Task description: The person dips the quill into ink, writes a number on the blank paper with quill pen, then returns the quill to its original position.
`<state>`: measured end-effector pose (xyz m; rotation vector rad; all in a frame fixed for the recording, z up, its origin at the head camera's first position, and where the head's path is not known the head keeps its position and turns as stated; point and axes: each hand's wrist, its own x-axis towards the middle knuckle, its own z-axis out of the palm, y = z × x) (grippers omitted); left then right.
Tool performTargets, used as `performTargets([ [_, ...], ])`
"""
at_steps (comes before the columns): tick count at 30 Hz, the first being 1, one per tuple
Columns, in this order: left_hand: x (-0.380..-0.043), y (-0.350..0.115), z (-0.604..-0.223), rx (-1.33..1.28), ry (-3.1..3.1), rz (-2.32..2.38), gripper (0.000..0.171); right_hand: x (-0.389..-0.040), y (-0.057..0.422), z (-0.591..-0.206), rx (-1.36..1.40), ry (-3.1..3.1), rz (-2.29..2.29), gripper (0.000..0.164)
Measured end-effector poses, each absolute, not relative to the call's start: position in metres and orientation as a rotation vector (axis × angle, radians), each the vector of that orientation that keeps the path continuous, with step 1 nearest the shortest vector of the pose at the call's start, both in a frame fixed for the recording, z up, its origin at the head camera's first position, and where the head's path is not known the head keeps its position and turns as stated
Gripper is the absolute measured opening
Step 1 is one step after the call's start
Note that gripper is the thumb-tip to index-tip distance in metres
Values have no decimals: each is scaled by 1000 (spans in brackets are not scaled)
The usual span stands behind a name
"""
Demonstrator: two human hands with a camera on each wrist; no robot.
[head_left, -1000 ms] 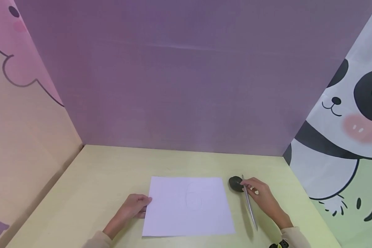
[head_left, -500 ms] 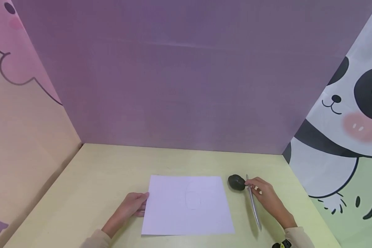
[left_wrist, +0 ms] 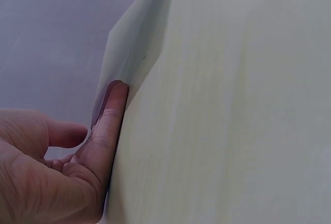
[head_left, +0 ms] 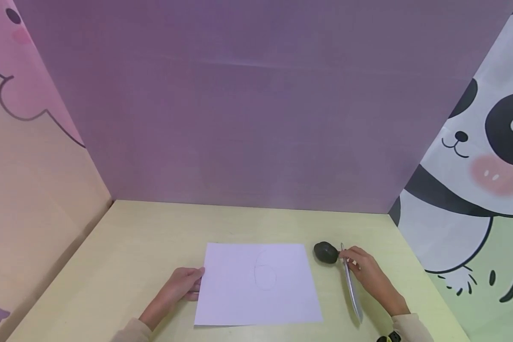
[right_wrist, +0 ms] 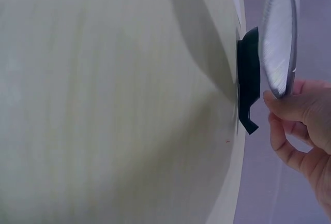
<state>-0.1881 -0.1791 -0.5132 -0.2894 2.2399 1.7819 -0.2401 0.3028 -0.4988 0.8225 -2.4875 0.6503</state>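
Note:
A white sheet of paper [head_left: 235,304] lies on the table with a faint pencil-like 6 on it. My left hand [head_left: 183,284] pinches its left edge; in the left wrist view a finger [left_wrist: 106,125] reaches under the lifted edge of the sheet. On the right, my right hand [head_left: 365,270] pinches a thin, flat silvery thing with a rounded outline [head_left: 351,292], held nearly edge-on above the table. The right wrist view shows its finely streaked face [right_wrist: 278,38]. Just left of those fingers sits a dark, rounded lump [head_left: 326,252], which looks dark green from the side.
The pale wooden table [head_left: 162,228] meets a plain purple wall [head_left: 256,118] at the back. A printed panda panel [head_left: 461,190] stands on the right and a peach and pink panel [head_left: 34,180] on the left.
My right hand has shifted slightly right with the silvery thing, away from the dark lump, which shows more fully. The silvery thing turns to show a little more face. My left hand stays at the paper.

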Motion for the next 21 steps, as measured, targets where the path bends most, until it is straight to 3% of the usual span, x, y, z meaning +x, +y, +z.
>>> performTargets([
  [16, -192, -177, -515, -366, 2268, 1756, 38, -245, 311, -507, 849, -2465, 525, 47],
  [21, -189, -179, -515, -273, 2250, 1764, 40, -245, 311, -509, 903, -2424, 477, 50],
])
